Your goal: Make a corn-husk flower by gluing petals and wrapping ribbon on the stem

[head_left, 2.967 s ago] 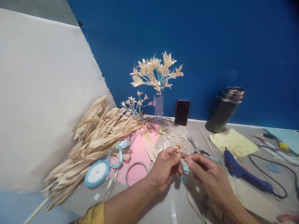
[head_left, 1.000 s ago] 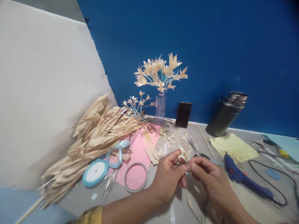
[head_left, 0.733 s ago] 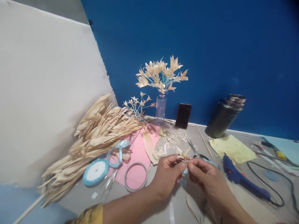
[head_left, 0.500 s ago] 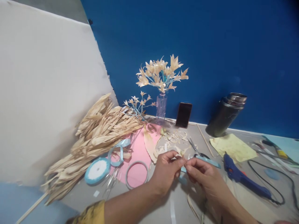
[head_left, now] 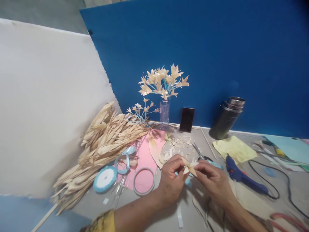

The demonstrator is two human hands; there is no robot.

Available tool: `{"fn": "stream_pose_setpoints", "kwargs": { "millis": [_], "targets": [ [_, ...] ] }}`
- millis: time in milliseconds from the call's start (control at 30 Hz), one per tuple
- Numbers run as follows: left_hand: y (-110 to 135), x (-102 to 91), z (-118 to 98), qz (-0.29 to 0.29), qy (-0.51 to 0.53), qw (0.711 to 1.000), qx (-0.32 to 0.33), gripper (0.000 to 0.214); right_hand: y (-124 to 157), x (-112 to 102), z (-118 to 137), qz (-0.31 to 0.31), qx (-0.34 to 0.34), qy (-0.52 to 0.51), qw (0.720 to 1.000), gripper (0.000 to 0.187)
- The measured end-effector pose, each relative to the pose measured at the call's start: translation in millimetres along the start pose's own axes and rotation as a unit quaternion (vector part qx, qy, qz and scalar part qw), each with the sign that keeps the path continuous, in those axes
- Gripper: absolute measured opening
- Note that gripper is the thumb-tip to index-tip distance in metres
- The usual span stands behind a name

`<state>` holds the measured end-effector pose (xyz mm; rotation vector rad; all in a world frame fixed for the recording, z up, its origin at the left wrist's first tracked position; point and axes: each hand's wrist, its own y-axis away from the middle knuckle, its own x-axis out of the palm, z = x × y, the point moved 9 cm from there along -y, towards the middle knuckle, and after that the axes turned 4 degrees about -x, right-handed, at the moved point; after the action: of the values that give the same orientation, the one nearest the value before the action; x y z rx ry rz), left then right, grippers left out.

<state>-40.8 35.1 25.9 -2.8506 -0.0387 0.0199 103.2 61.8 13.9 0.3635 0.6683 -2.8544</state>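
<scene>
Between my two hands, above the table, is a small pale corn husk flower [head_left: 190, 167] with pointed petals spread toward me. My left hand [head_left: 171, 177] pinches it from the left, fingers curled. From the right, my right hand [head_left: 213, 182] grips it with thumb and fingers closed. The lower part of the flower is hidden by my fingers. Bits of light blue ribbon [head_left: 188, 182] show below and behind my hands. Just beyond them lie open scissors [head_left: 201, 153] and scattered husk scraps [head_left: 180, 141].
A dried husk bundle [head_left: 101, 148], a blue ribbon spool [head_left: 105, 179] and a grey ring [head_left: 144, 181] lie left. Husk flowers [head_left: 164, 80] stand in a clear bottle [head_left: 164, 114] behind, beside a phone [head_left: 187, 119]. Right are a leaning dark flask [head_left: 227, 117] and a corded blue glue gun [head_left: 246, 178].
My hands have turned the flower so its open petals show; before, it was mostly hidden in my fingers. The camera view has shifted slightly.
</scene>
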Motion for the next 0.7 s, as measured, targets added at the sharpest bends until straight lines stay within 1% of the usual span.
{"fn": "stream_pose_setpoints", "kwargs": {
  "millis": [100,167,267,333,400,500,600,700],
  "targets": [
    [-0.2,-1.7,-7.0,0.000,-0.018,0.999,0.036,0.016,0.9,-6.8,12.3,-0.031,-0.073,0.048,0.996,0.015],
    [-0.3,-2.1,-6.5,0.001,-0.030,0.999,0.036,0.019,1.8,-7.6,19.6,-0.035,-0.116,0.068,0.990,0.014],
    [-1.0,-0.8,0.0,0.010,-0.027,1.000,-0.006,0.020,2.8,-8.3,31.7,-0.036,-0.177,0.075,0.981,0.014],
    [-1.9,1.5,1.9,0.022,-0.014,0.999,-0.037,0.020,2.6,-10.2,37.4,-0.041,-0.200,0.073,0.976,0.015],
    [-4.0,4.1,-3.2,0.034,-0.008,0.998,-0.043,0.025,2.1,-13.4,40.6,-0.052,-0.209,0.071,0.974,0.016],
    [-9.4,9.3,-19.3,0.059,-0.034,0.998,-0.009,0.031,0.9,-18.7,41.2,-0.066,-0.206,0.061,0.974,0.016],
    [-14.3,13.0,-34.7,0.078,-0.083,0.992,0.056,0.023,-1.5,-20.7,37.8,-0.065,-0.186,0.054,0.979,0.016],
    [-16.2,13.7,-39.3,0.082,-0.113,0.986,0.095,0.014,-3.2,-19.8,38.3,-0.052,-0.190,0.054,0.979,0.017]
  ]
}}
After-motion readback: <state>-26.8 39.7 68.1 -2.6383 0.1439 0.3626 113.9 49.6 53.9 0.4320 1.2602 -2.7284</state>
